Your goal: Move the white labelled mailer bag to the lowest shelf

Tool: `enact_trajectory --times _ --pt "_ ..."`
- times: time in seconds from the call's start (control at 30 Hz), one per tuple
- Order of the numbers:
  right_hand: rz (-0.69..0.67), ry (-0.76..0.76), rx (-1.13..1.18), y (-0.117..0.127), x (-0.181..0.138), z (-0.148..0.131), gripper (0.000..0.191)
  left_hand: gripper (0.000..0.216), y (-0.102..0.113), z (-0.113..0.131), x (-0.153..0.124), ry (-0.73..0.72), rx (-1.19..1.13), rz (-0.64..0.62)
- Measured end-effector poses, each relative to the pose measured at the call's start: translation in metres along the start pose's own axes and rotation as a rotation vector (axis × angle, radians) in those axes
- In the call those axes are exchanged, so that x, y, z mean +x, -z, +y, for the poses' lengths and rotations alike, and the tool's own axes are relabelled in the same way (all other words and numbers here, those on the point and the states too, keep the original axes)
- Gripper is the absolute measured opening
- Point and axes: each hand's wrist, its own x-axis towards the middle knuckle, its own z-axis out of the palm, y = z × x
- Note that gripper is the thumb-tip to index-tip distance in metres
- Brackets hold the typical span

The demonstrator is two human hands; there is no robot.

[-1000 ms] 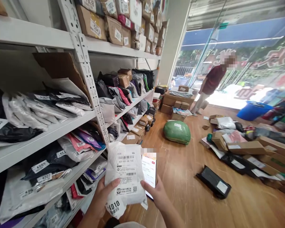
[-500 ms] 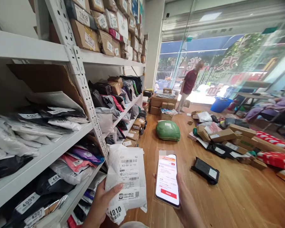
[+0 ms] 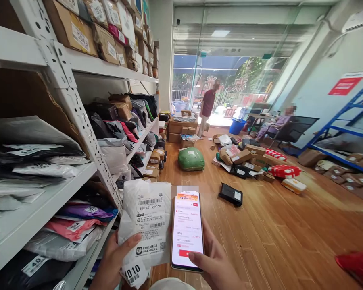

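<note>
Two hands work beside the shelf rack (image 3: 78,121). Left hand (image 3: 113,262) pinches a white parcel bag (image 3: 145,217), label "820-C01-00-155", tag "4010". Right hand (image 3: 213,262) cradles a smartphone (image 3: 187,229), thumb pressed on its red button.

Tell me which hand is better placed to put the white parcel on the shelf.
The left hand, probably. It already holds the parcel and is on the side of the shelf. The right hand holds the phone, farther from the shelf.
</note>
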Motion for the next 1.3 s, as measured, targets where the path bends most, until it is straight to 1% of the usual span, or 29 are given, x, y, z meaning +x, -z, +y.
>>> enact_trajectory --times 0.1,0.23,0.4,0.57,0.73,0.83,0.9,1.03,1.1,1.2,1.3 --pt "0.019 0.041 -0.008 0.000 -0.003 0.008 0.109 0.078 0.004 0.003 -0.004 0.006 0.008 0.001" --pt "0.000 0.036 -0.016 -0.004 -0.009 0.014 0.110 0.084 0.009 0.004 -0.011 -0.006 0.010 0.026" --pt "0.050 0.066 0.002 -0.011 -0.016 0.020 0.111 0.075 0.020 0.000 -0.010 -0.030 0.025 -0.002" --pt "0.061 0.061 -0.015 -0.015 -0.019 0.023 0.112 0.076 0.026 -0.002 -0.011 -0.015 0.014 -0.010" --pt "0.017 0.060 -0.067 -0.004 -0.022 0.029 0.105 0.072 0.033 -0.006 -0.010 -0.039 0.011 -0.025" --pt "0.052 0.030 -0.090 0.004 -0.023 0.032 0.099 0.066 0.038 -0.008 -0.008 -0.066 0.009 -0.055" --pt "0.076 0.021 -0.079 0.004 -0.023 0.032 0.099 0.065 0.039 -0.008 -0.009 -0.074 0.011 -0.044" --pt "0.047 0.018 -0.060 -0.001 -0.023 0.028 0.108 0.064 0.036 -0.005 -0.014 -0.066 -0.014 -0.016" --pt "0.064 0.023 -0.063 -0.001 -0.024 0.028 0.111 0.065 0.035 -0.004 -0.016 -0.058 -0.031 -0.017" --pt "0.100 0.028 -0.098 0.001 -0.024 0.028 0.108 0.063 0.033 -0.003 -0.017 -0.066 -0.026 -0.011" --pt "0.081 0.024 -0.122 0.002 -0.024 0.029 0.104 0.064 0.034 -0.003 -0.017 -0.071 -0.025 -0.003"
